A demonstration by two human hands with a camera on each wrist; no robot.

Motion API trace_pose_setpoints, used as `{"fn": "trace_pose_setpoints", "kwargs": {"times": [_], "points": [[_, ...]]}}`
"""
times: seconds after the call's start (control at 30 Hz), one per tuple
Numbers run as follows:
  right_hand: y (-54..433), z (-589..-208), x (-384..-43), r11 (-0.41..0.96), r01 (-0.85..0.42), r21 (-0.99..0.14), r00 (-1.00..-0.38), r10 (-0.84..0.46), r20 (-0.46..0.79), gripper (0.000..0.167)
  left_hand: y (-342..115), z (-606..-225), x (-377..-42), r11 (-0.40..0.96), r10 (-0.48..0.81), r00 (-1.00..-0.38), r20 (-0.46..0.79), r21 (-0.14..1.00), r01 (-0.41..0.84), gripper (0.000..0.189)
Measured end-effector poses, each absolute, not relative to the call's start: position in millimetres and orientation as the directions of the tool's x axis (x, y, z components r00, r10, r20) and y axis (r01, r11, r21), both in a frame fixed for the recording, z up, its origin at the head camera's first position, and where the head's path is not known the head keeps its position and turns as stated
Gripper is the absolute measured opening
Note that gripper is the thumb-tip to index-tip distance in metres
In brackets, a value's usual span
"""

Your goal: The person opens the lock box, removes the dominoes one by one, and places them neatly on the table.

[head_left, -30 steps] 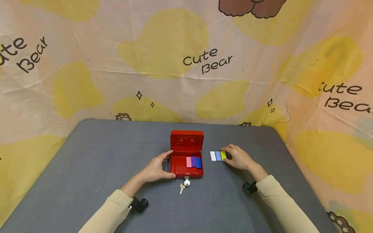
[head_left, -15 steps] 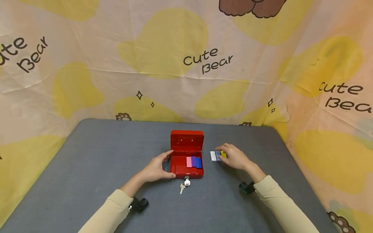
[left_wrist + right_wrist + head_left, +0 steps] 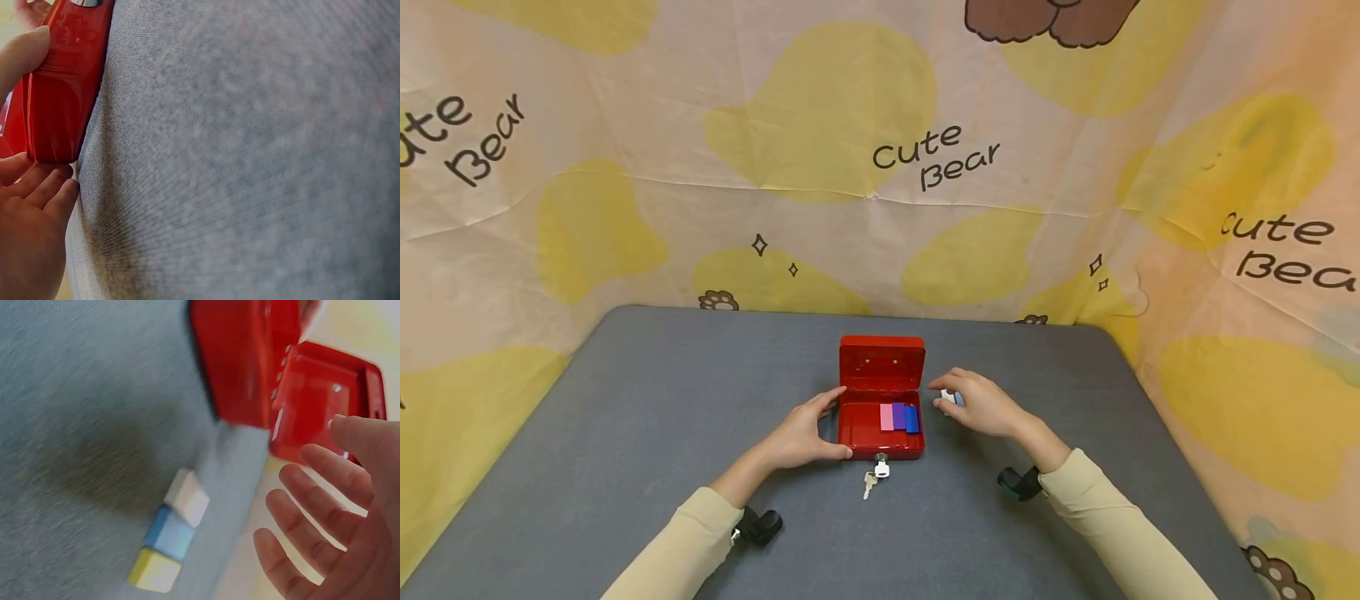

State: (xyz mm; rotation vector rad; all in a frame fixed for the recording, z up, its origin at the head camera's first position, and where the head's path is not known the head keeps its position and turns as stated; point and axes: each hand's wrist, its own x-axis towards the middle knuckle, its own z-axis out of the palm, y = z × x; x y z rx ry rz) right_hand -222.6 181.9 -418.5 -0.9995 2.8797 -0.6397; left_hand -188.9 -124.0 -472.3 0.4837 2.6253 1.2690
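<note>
A red cash box (image 3: 859, 421) stands with its lid (image 3: 882, 363) raised. Inside it on the right lie a pink block (image 3: 887, 417), a purple block (image 3: 898, 416) and a blue block (image 3: 912, 419). My left hand (image 3: 801, 433) grips the box's left end, thumb at the front corner, fingers toward the back. Just right of the box, my right hand (image 3: 988, 406) hovers with spread fingers, holding nothing. The right wrist view shows a white block (image 3: 187, 499), a light blue block (image 3: 169, 533) and a yellow block (image 3: 154, 570) in a row on the table; the hand partly covers them in the head view.
A key (image 3: 882, 470) sits in the lock at the box's front, and a second key (image 3: 869, 484) hangs from it onto the grey table (image 3: 715, 375). Patterned cloth (image 3: 820, 150) surrounds the table's back and sides.
My right hand has moved left, from the yellow block past the light blue one to beside the white block. The left hand and the box have stayed in place.
</note>
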Motion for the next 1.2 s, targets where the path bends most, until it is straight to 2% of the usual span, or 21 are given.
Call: {"fn": "trace_pose_setpoints", "kwargs": {"times": [0.2, 0.4, 0.73, 1.0, 1.2], "points": [[169, -405, -221, 0.683, -0.595, -0.424, -0.774, -0.629, 0.075, 0.03, -124, -472, -189, 0.579, 0.368, -0.93, -0.02, 0.787, 0.213, 0.091], [157, -395, -222, 0.693, -0.569, -0.442, -0.77, -0.638, -0.008, 0.032, -124, -473, -189, 0.573, 0.371, -0.929, -0.008, 0.789, 0.222, 0.09], [141, -395, -224, 0.682, -0.571, -0.456, -0.739, -0.67, -0.077, 0.032, -124, -474, -189, 0.569, 0.375, -0.927, 0.01, 0.787, 0.238, 0.089], [126, -396, -224, 0.712, -0.515, -0.477, -0.763, -0.634, -0.122, 0.032, -125, -474, -190, 0.562, 0.38, -0.925, 0.008, 0.792, 0.238, 0.088], [117, -395, -224, 0.744, -0.452, -0.493, -0.773, -0.602, -0.2, 0.032, -125, -473, -189, 0.567, 0.376, -0.927, -0.014, 0.794, 0.218, 0.09]]}}
